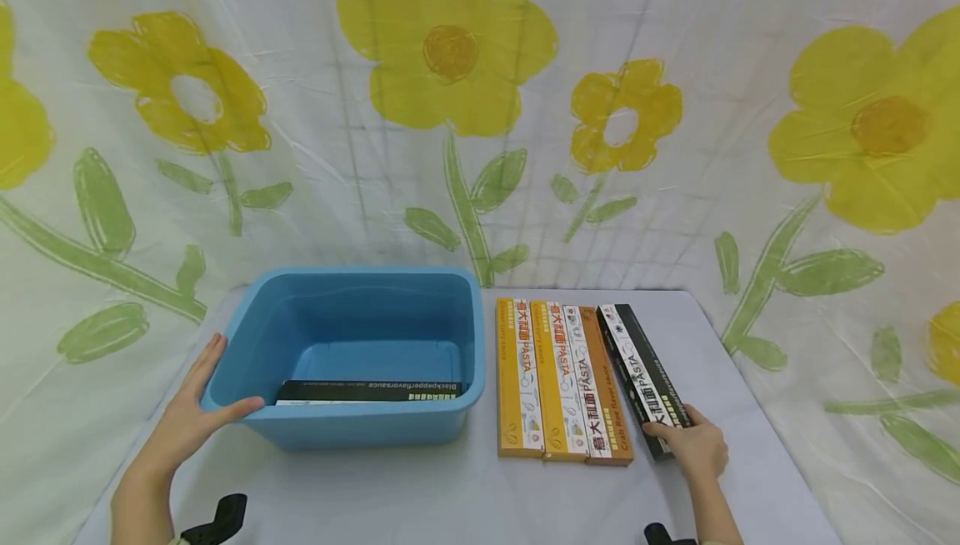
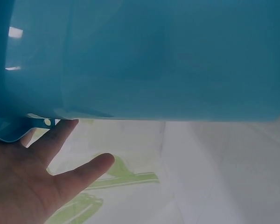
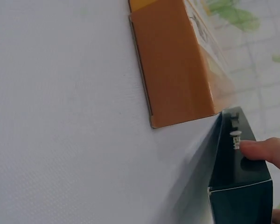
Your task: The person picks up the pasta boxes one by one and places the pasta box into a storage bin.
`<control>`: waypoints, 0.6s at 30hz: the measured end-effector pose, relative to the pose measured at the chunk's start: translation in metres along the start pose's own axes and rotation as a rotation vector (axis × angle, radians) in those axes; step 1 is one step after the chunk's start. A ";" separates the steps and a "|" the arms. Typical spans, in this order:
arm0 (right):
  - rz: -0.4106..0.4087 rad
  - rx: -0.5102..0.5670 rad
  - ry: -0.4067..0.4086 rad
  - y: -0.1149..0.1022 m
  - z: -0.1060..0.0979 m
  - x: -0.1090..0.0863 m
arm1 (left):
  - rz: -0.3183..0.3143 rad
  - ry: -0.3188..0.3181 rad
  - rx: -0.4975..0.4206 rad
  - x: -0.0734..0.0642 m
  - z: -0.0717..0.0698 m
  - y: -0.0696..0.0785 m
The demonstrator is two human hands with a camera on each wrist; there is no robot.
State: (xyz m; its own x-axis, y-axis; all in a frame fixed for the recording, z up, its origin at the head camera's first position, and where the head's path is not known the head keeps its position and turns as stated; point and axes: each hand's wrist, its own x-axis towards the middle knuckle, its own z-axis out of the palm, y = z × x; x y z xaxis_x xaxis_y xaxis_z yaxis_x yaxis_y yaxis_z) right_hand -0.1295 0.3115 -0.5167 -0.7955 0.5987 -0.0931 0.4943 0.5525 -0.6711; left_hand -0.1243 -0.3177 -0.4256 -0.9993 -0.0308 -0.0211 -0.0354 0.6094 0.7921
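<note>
A blue plastic tub (image 1: pixel 360 422) stands at the left of the table, with a black pasta box (image 1: pixel 371 391) lying inside along its front wall. My left hand (image 1: pixel 183 412) rests against the tub's front left corner, fingers straight and spread; the left wrist view shows them just under the rim. With thumb and fingers, my right hand (image 1: pixel 693 445) grips the near end of another black pasta box (image 1: pixel 647 374), which lies slanted. In the right wrist view the thumb (image 3: pixel 261 150) presses one side of that box's dark end.
Between the tub and the gripped box lie two yellow pasta boxes (image 1: pixel 510 378) and an orange-brown crab roe pasta box (image 1: pixel 609 395), side by side. A white cloth covers the table (image 1: pixel 480 503). Behind it hangs a flowered curtain (image 1: pixel 300 112).
</note>
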 end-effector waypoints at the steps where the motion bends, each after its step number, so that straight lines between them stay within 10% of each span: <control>1: 0.003 0.008 0.009 -0.001 -0.002 0.000 | 0.001 0.000 -0.001 0.000 0.000 0.000; 18: -0.016 0.078 0.011 -0.035 -0.048 -0.003 | -0.001 -0.008 0.011 0.000 -0.001 -0.001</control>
State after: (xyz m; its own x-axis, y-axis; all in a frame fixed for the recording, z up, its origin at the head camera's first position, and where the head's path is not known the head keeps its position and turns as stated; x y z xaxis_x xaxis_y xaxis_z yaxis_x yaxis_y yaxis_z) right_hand -0.1271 0.3182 -0.4578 -0.7990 0.5967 -0.0746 0.4529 0.5154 -0.7275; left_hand -0.1245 -0.3187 -0.4258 -0.9993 -0.0252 -0.0265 -0.0364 0.6181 0.7853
